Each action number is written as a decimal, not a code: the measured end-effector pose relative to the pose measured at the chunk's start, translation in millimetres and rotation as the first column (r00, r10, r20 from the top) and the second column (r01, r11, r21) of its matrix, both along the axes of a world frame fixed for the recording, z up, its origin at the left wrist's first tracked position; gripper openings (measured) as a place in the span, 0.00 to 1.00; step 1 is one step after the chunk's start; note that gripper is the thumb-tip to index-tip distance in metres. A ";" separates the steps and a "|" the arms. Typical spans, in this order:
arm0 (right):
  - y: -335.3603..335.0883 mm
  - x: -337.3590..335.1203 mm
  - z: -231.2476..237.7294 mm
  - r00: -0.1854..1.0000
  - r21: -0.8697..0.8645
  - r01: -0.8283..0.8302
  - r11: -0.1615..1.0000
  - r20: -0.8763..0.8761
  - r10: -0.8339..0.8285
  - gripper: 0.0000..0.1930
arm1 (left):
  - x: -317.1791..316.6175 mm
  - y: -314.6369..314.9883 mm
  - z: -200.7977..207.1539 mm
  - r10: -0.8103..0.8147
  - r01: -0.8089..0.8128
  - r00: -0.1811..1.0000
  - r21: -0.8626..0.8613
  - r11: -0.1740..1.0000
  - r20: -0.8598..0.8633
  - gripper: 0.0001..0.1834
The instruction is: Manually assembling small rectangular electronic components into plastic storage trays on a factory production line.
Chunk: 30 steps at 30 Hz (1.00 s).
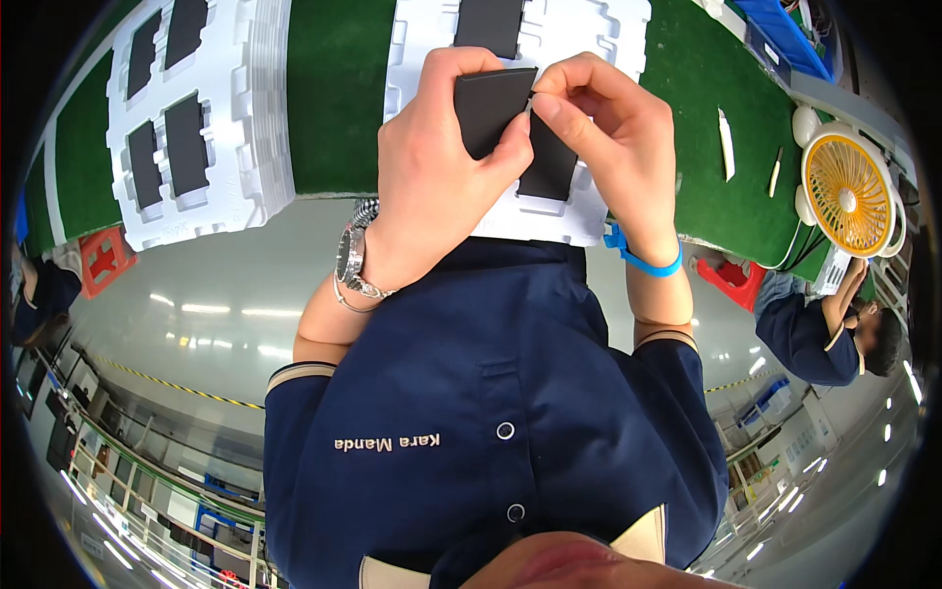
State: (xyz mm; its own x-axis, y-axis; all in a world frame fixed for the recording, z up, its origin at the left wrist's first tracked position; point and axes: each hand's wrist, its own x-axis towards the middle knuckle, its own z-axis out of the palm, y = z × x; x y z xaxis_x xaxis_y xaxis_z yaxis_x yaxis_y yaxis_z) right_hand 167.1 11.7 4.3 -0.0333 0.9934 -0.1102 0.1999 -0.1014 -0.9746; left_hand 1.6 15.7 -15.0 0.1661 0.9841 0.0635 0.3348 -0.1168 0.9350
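Observation:
My left hand is wrapped round a flat black rectangular block, thumb on its near side and fingers behind. At the block's right edge, my right hand pinches thumb and forefinger together over a tiny dark bit that is too small to name. Beneath both hands lies a white moulded tray on a green work surface. Similar black pieces rest in it: one black piece beyond my hands and another black piece partly hidden below them.
To the left stands a stack of white trays with several black pieces on top. A white pen-like tool, a thin light stick and a yellow fan are on the right. A blue bin sits far right. One person is at right.

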 end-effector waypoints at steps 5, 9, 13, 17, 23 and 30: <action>8.0 4.8 5.4 0.977 -0.163 -0.110 0.980 -0.201 0.076 0.05 | -5.1 2.0 1.9 -0.013 0.046 0.987 -0.204 0.978 0.163 0.23; 16.6 16.3 -5.5 0.886 -0.262 -0.293 0.920 -0.435 0.159 0.07 | -12.1 5.7 6.0 -0.089 0.183 0.947 -0.290 0.939 0.308 0.21; 16.3 11.0 -10.8 0.784 -0.313 -0.325 0.893 -0.617 0.069 0.08 | -12.3 5.4 3.2 -0.036 0.245 0.850 -0.334 0.910 0.526 0.18; 12.5 6.1 -11.3 0.844 -0.229 -0.215 0.950 -0.532 0.063 0.08 | -13.4 7.2 -6.2 0.030 0.311 0.711 -0.353 0.882 0.702 0.13; 1.1 -2.0 -5.4 0.954 -0.171 -0.146 0.974 -0.285 0.093 0.09 | -14.7 7.0 -10.4 0.045 0.198 0.799 -0.332 0.922 0.599 0.12; -1.3 -3.4 -4.4 0.998 -0.085 -0.065 0.994 0.015 0.067 0.08 | -12.0 3.0 -7.8 -0.004 0.085 0.941 -0.226 0.970 0.337 0.14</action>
State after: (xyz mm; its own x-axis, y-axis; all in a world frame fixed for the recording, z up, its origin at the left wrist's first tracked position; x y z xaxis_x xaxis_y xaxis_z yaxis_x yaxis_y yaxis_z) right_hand 163.7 10.3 -0.2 -0.0956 0.9761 -0.1950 0.2265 -0.1694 -0.9592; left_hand -10.4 18.7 -22.8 0.2196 0.9695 -0.1084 0.0000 0.1112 0.9938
